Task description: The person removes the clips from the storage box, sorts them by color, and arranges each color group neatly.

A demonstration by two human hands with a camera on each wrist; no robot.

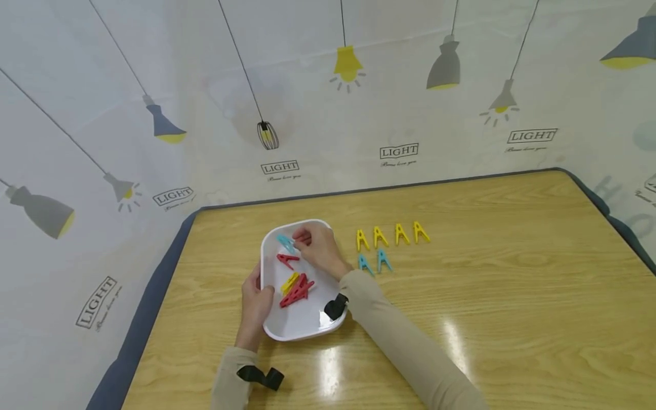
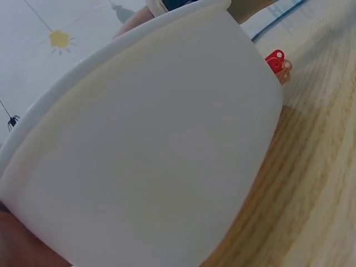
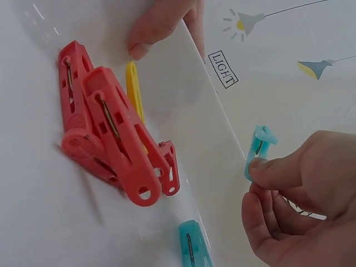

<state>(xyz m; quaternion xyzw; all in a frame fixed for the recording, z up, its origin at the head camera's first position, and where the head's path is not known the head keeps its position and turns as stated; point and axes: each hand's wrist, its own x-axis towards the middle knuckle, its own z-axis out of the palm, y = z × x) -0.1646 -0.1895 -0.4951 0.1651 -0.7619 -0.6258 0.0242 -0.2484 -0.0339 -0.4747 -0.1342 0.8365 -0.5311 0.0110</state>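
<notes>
My left hand (image 1: 256, 304) grips the left side of a white tray (image 1: 273, 330), thumb over the rim. Inside the tray's far part, my right hand (image 1: 319, 247) pinches a light-blue clothespin (image 3: 257, 158) between thumb and fingers. Another blue clothespin (image 3: 192, 245) lies in the tray below it. Several red clothespins (image 1: 296, 293) overlap a yellow clothespin (image 1: 289, 283) near the tray's middle, with a separate red clothespin (image 1: 288, 259) farther up. In the left wrist view, the tray's outer wall hides its contents.
Right of the tray, several yellow clothespins (image 1: 378, 236) stand in a row on the wooden table (image 1: 487, 273). Two blue clothespins (image 1: 383, 260) lie in front of them. A wall covering printed with lamps (image 1: 328, 125) rises behind the table's far edge.
</notes>
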